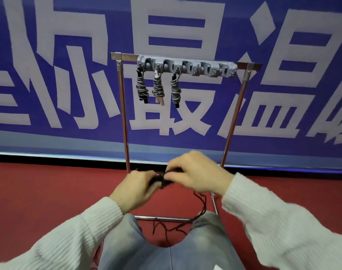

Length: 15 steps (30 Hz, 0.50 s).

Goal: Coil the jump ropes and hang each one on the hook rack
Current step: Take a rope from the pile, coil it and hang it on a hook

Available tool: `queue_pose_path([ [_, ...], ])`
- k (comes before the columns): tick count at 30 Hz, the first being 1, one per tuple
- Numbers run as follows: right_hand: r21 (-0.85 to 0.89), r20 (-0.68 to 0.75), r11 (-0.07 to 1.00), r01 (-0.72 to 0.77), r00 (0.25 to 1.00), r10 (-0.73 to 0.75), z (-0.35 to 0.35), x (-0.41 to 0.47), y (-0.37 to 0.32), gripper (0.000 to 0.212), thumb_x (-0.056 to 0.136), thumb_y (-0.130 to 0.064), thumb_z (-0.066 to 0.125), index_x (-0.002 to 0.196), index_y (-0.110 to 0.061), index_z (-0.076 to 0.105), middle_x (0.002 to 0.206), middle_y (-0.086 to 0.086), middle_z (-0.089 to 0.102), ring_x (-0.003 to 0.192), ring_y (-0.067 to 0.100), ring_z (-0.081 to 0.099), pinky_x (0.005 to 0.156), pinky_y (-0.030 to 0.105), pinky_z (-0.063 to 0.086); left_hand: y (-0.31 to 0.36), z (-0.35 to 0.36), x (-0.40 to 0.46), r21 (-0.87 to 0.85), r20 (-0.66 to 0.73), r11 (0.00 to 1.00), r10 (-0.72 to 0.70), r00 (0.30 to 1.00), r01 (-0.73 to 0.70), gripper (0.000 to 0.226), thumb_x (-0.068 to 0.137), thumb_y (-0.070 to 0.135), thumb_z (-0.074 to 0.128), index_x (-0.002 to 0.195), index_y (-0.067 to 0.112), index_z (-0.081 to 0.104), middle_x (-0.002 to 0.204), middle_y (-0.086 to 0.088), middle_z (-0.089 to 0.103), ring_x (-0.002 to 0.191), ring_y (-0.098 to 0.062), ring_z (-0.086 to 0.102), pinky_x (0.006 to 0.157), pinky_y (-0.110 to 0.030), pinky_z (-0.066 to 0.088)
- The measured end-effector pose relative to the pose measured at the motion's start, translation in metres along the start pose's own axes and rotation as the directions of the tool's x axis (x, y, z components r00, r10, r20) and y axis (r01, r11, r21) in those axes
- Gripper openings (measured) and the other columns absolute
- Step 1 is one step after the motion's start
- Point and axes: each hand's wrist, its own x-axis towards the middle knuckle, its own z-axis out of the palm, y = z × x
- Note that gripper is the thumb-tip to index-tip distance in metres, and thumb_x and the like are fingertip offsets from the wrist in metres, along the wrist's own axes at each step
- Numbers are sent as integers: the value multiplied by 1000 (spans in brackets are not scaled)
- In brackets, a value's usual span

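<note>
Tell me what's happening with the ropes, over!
Both hands, left hand and right hand, gripping dark jump rope, tail trailing to floor. Three coiled ropes hang on hook rack. Nothing blocking.

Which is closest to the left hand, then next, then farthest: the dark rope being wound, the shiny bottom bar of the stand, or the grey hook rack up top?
1. Dark jump rope: gripped in the left hand.
2. Shiny metal bottom bar: low, just below the hands.
3. Grey plastic hook rack: high up on the stand.
</note>
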Motion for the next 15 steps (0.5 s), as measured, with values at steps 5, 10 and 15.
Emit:
queue_pose_path([
  [5, 623, 95, 768, -145, 989, 110, -20, 15, 33, 4, 91, -16, 75, 91, -13, 77, 78, -5, 72, 68, 4, 64, 67, 20, 50, 51, -30, -22, -353, -2, 877, 346, 938, -325, 7, 102, 23, 55, 97, 27, 57, 79, 20, 56, 69, -2, 51, 65, -23, 41],
  [10, 815, 294, 436, -380, 922, 254, 35, -10, 20, 29, 106, -41, 50, 97, -28, 74, 59, -5, 41, 46, 8, 28, 42, 20, 24, 36, -35, -9, -541, -303, 829, -34, 952, -143, 17, 98, 36, 54, 82, 31, 55, 63, 4, 54, 57, -5, 44, 54, -29, 36],
  [15, 191, 16, 967, -168, 986, 168, 32, -21, 10, 27, 101, -44, 55, 95, -24, 71, 69, -3, 64, 62, 15, 56, 63, 37, 45, 1, -9, 12, -176, -240, 968, -217, 946, 178, 24, 100, 39, 60, 84, 20, 59, 66, -3, 64, 64, -24, 62, 55, -33, 38],
])
